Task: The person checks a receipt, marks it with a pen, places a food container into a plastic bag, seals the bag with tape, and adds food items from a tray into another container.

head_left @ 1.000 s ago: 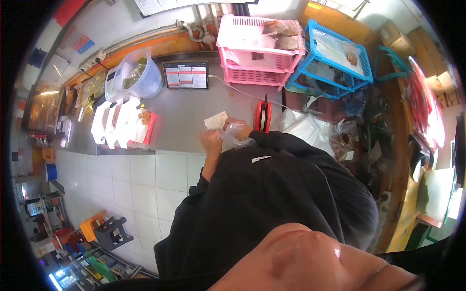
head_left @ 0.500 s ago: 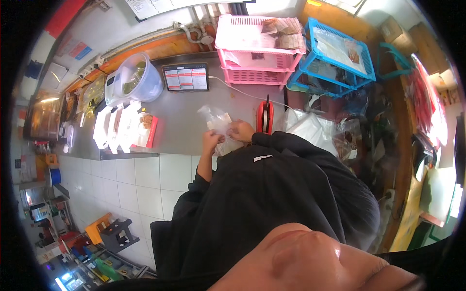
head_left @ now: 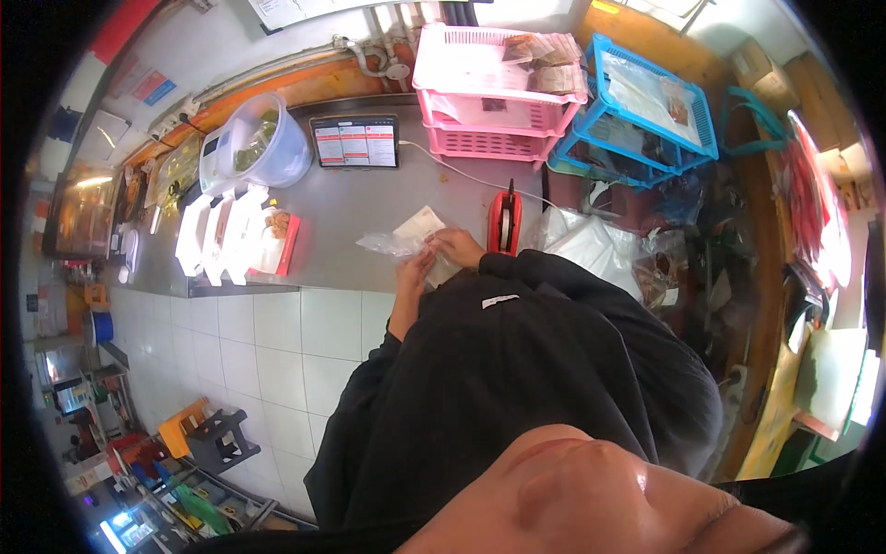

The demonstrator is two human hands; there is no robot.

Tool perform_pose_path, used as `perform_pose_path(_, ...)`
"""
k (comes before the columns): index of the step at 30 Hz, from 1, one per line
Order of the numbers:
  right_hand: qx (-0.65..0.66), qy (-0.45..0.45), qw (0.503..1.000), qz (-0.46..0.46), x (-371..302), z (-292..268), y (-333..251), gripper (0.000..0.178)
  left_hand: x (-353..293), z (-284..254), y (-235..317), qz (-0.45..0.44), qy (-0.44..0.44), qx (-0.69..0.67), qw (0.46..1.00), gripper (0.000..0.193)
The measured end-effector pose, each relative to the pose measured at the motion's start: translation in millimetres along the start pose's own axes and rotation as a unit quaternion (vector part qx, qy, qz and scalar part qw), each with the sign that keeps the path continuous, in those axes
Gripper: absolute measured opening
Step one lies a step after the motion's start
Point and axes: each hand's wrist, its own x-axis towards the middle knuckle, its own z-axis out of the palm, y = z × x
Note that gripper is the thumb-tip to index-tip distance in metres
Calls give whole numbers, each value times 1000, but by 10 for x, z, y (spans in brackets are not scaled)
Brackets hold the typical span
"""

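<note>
Close to my body, at the counter's front edge, my two hands meet over a clear plastic bag [head_left: 383, 244]. My left hand [head_left: 413, 271] is closed, with its fingertips pinching the bag near its middle. From the other side my right hand [head_left: 460, 248] pinches at the same spot, its fingertips almost touching the left ones. A flat cream-coloured packet or paper [head_left: 420, 224] shows just beyond my fingers; whether it lies inside the bag or against it I cannot tell. The bag's loose end spreads out to the left.
A red tape dispenser [head_left: 504, 222] stands right of my hands. Farther back are a tablet [head_left: 355, 143] with a white cable, a clear tub [head_left: 268, 148], pink stacked baskets [head_left: 494, 143] and a blue rack [head_left: 637, 166]. White-and-red boxes [head_left: 272, 242] stand left; white plastic bags [head_left: 591, 245] lie right.
The bag's loose end has swung from pointing away to pointing left, and the cream packet shows more. My left hand has moved slightly right, closer to my right hand.
</note>
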Motion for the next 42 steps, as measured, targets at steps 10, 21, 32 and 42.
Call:
perform_pose_path(10,-59,-47,990,121,-36,27,136,25,-168,228,7,117,44,103,987,30)
perform_pose_path(21,61,-35,992,107,-57,-10,199,26,-122,188,8,35,20,78,996,26)
perform_pose_path(32,-27,-22,994,107,-80,11,108,26,-124,173,-9,61,-5,87,994,27)
perform_pose_path(42,-38,-54,991,120,-55,-23,59,31,-137,177,8,40,5,71,997,29)
